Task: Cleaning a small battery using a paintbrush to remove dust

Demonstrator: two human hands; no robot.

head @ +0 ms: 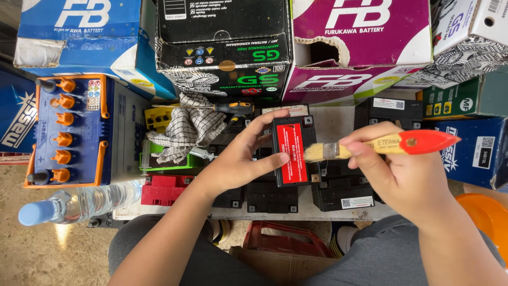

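Gripping a small black battery (pixel 291 151) with a red label on its face, my left hand (pixel 241 159) is closed around it — thumb along the near edge, fingers curled over the far side. My right hand (pixel 403 169) is pinched shut on a paintbrush (pixel 381 144) with a pale wooden handle and a red end, its bristles touching the battery's right edge. Under my hands more black batteries (pixel 296 193) sit packed together on the worktop (pixel 328 119). Just left of my left hand lie a checked cloth (pixel 185 130) and a screwdriver (pixel 222 108) with a black and orange grip — the cloth partly over a green tray. Further left stands a big blue battery (pixel 71 130) with orange caps, and a clear water bottle (pixel 79 204) lies near it. Cardboard boxes (pixel 227 47) are stacked along the back.
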